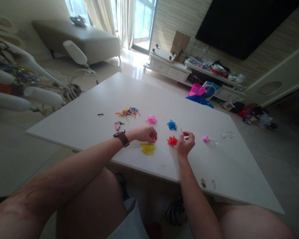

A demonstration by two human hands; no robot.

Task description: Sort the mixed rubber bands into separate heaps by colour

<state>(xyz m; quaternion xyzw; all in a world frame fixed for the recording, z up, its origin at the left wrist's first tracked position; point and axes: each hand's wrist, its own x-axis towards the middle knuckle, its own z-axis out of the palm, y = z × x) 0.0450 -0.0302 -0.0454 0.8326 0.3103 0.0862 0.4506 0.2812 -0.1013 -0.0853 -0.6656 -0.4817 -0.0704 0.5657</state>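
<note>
My right hand [186, 143] is closed in a pinch, with a small red elastic band [181, 129] sticking up from the fingertips. It is beside the pile of red elastic bands [172, 141]. My left hand [149, 133], a watch [122, 137] on its wrist, hovers just above the pile of yellow elastic bands [148, 149]. Its fingers are curled together; whatever they may hold is too small to make out. Beyond my hands lie a pink pile [151, 119], a blue pile [171, 125] and a mixed-colour pile [128, 112] of bands.
On the white table [144, 94] are a pink-and-black cluster of bands [118, 125], a black piece [100, 114], a pink item [206, 139] and a clear container [228, 135]. Two small flat pieces, one a yellow figure [203, 183], lie near the front edge.
</note>
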